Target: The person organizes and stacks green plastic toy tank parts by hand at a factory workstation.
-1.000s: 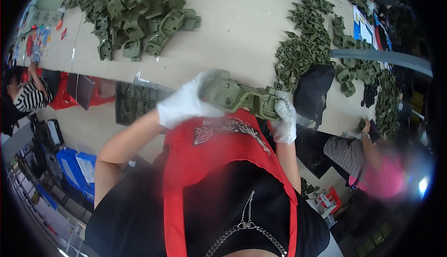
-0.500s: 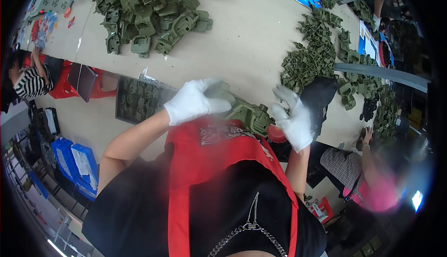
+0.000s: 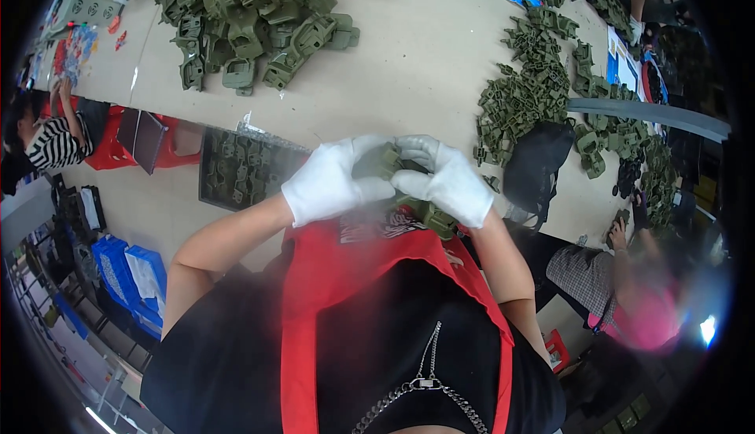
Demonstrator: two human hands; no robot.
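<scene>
Both my hands wear white gloves and come together in front of the red apron (image 3: 362,257), at the table's near edge. They hold an olive-green plastic toy vehicle body (image 3: 429,215). My left hand (image 3: 332,181) grips its left end, thumb toward the right. Curled over its top, my right hand (image 3: 447,181) has its fingertips close to the left hand's. The fingers hide much of the vehicle body; its lower right end shows below the right hand. Whether a smaller part is pinched between the fingertips cannot be made out.
A large heap of green vehicle bodies (image 3: 252,17) lies at the far left of the table (image 3: 401,57). Many small green parts (image 3: 523,96) are piled at the right beside a black bag-like thing (image 3: 539,163). A dark tray of green parts (image 3: 236,167) is left. Other people sit on both sides.
My right hand has moved left from beside the vehicle body and closed over it, meeting the left hand. The left hand keeps its hold.
</scene>
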